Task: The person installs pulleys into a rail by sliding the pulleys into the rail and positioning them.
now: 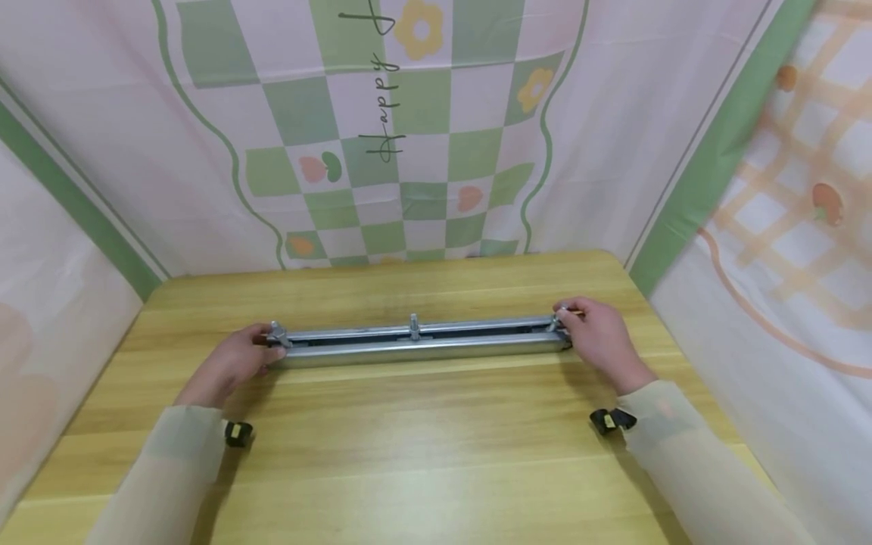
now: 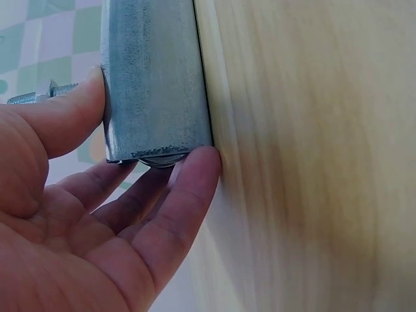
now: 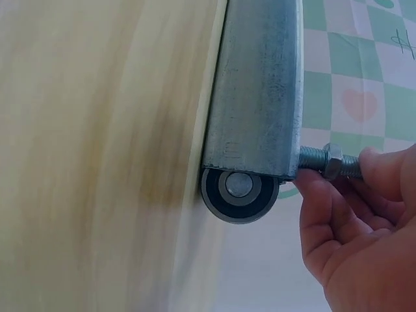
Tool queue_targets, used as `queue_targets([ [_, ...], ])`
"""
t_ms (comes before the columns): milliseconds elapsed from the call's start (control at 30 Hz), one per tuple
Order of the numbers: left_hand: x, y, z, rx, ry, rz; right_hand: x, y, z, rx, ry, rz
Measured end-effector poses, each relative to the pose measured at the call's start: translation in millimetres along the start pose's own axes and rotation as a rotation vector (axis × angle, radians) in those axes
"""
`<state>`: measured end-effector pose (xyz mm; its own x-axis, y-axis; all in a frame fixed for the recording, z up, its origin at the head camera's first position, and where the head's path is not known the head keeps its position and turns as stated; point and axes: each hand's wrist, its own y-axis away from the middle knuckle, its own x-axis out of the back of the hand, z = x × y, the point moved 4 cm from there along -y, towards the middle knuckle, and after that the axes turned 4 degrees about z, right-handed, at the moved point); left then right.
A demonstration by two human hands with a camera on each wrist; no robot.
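A long galvanized metal channel rail (image 1: pixel 422 353) lies crosswise on the table, its slot facing up. Three threaded bolts stand up from it: a left bolt (image 1: pixel 278 334), a middle bolt (image 1: pixel 413 327) and a right bolt (image 3: pixel 333 161) with a hex nut. My left hand (image 1: pixel 235 359) holds the rail's left end, thumb on the upper edge and a fingertip at the lower corner. A wheel's rim (image 2: pixel 162 161) peeks out there. At the other end, my right hand (image 1: pixel 601 338) pinches the right bolt between thumb and fingers. Below it a roller wheel (image 3: pixel 239 209) sticks out of the rail.
The wood-grain table (image 1: pixel 409 439) reaches back to a hanging checkered cloth (image 1: pixel 402 151). More printed cloth hangs along the left side (image 1: pixel 61 303) and right side (image 1: pixel 804 227). A small black camera (image 1: pixel 238 434) sits at the left wrist, another black camera (image 1: pixel 611 421) at the right.
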<state>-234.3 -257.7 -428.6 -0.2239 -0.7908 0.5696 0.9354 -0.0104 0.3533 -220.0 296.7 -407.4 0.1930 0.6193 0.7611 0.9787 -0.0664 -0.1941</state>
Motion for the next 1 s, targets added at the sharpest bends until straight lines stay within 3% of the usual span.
queue_targets([
  [500, -0.2, -2.1, -2.3, -0.006, 0.005, 0.003, -17, -2.6, -19, 0.044, -0.008, -0.039],
  [1000, -0.1, -0.7, -0.8, 0.032, -0.004, 0.025, -16, 1.3, -20, 0.033, -0.009, -0.039],
])
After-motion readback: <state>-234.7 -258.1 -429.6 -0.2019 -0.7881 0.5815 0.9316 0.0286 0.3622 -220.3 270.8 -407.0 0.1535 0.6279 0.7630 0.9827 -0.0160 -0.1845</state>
